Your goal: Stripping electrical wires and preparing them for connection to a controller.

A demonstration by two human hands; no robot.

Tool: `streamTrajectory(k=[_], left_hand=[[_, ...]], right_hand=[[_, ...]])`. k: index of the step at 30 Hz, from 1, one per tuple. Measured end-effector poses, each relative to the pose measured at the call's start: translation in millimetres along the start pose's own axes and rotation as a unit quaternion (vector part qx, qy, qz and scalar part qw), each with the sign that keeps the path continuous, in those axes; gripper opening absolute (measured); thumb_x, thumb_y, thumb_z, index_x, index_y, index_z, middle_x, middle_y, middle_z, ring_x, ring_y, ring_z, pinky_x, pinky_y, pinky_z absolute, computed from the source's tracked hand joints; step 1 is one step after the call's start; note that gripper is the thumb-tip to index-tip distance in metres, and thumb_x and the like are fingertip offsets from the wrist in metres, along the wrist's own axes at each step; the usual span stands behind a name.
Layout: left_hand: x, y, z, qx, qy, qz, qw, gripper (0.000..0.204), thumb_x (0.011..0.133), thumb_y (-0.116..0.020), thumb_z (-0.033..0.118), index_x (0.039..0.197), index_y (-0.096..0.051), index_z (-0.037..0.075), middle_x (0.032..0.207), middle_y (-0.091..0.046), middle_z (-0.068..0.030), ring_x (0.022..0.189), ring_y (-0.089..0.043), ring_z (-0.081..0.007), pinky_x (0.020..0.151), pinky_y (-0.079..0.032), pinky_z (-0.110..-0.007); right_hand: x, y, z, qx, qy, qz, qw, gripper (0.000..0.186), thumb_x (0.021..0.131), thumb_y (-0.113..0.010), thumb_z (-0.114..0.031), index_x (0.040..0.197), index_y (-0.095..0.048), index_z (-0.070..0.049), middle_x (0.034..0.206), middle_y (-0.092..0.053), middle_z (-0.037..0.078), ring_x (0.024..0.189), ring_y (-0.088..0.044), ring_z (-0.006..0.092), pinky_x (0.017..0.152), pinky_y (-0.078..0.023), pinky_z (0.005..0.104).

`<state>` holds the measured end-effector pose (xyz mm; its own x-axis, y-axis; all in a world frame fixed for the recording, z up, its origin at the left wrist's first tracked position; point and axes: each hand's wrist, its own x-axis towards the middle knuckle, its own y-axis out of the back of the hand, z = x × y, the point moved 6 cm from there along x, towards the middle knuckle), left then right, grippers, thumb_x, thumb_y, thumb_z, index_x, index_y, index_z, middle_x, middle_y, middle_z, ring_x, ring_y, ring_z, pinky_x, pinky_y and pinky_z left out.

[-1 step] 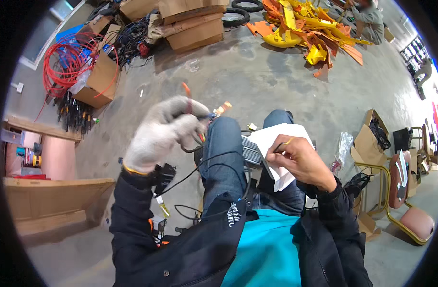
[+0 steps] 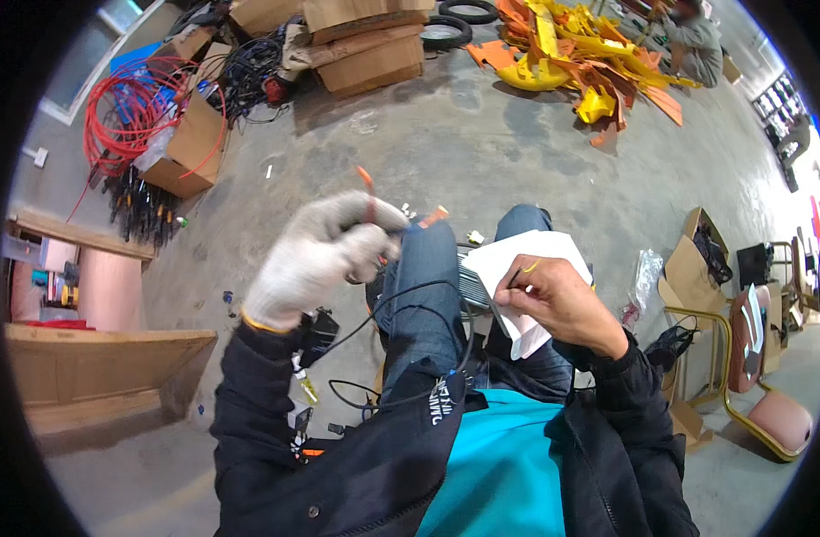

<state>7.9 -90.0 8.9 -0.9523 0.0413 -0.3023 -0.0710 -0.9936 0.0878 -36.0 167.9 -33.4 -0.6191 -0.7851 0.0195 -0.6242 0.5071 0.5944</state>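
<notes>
My left hand (image 2: pixel 325 255), in a white knit glove, is closed by my left knee. A curved orange-red handle or strip (image 2: pixel 367 182) sticks up from its grip, its kind unclear. Near its fingertips shows a small copper-orange piece (image 2: pixel 434 216). My bare right hand (image 2: pixel 558 300) pinches a thin dark piece beside a thin yellow strand (image 2: pixel 531 266). That hand rests over a white sheet (image 2: pixel 549 246) across my right knee. A grey ribbed part (image 2: pixel 473 285) lies between my knees, partly covered by the sheet. A black cable (image 2: pixel 405 291) loops over my left thigh.
A cardboard box (image 2: pixel 184 148) with red tubing (image 2: pixel 115 116) stands far left. More cartons (image 2: pixel 370 67) and a pile of yellow and orange panels (image 2: pixel 562 63) lie ahead. A gold-framed chair (image 2: pixel 728 367) and an opened box (image 2: pixel 692 268) are at right; another person (image 2: pixel 696 45) is far right.
My left hand has shifted slightly to the right, with the orange-red piece still in it. My right hand stays almost in place on the white sheet.
</notes>
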Motion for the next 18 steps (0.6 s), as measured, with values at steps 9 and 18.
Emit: streamTrajectory(k=[9,18], left_hand=[[0.3,-57.5,-87.0,-0.110,0.000,0.037,0.993,0.020,0.094,-0.061,0.000,0.113,-0.061,0.004,0.097,-0.067,-0.0032,0.082,-0.062,-0.0103,0.071,-0.051,-0.026],[15.2,-71.6,-112.7,-0.157,-0.038,0.060,0.985,0.024,0.092,-0.063,-0.002,0.114,-0.059,0.006,0.105,-0.067,-0.0047,0.098,-0.063,-0.0138,0.090,-0.052,-0.030]], right_hand=[[17.5,-54.1,12.1,0.048,-0.019,-0.070,0.996,0.022,0.092,-0.074,-0.020,0.090,-0.074,0.003,0.079,-0.068,0.016,0.070,-0.064,0.0287,0.066,-0.049,0.0393],[36.1,-79.8,36.3,0.088,-0.112,-0.073,0.987,0.032,0.093,-0.073,-0.029,0.087,-0.074,0.003,0.066,-0.062,0.020,0.058,-0.060,0.0302,0.059,-0.046,0.0416]])
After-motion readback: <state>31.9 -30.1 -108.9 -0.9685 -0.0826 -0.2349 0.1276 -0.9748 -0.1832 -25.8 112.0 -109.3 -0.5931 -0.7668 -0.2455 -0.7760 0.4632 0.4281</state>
